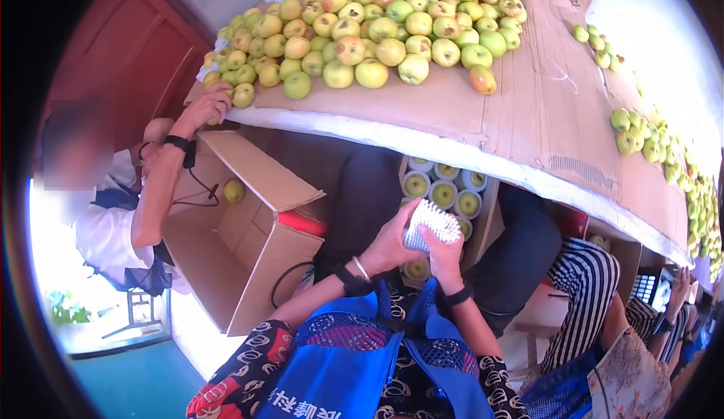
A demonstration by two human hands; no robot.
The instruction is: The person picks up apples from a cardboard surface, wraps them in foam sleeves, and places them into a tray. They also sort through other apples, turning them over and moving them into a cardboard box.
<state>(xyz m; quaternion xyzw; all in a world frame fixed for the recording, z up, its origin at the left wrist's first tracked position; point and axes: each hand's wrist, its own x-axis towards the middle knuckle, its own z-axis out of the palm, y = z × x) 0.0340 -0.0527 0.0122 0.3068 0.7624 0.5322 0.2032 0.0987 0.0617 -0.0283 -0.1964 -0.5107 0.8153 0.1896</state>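
Observation:
Both of my hands are closed around a white foam fruit net, held just in front of the table edge. My left hand grips it from the left side, with a bracelet and a black band on the wrist. From the right, my right hand presses its fingers on the net's lower side. Whether an apple is inside the net is hidden. Below and behind my hands stands a cardboard box holding rows of apples in white foam nets.
A heap of yellow-green apples lies on the cardboard-covered table. On the left, another person's hand touches the heap's edge above an open carton with an apple. Striped trousers of a person are close on my right.

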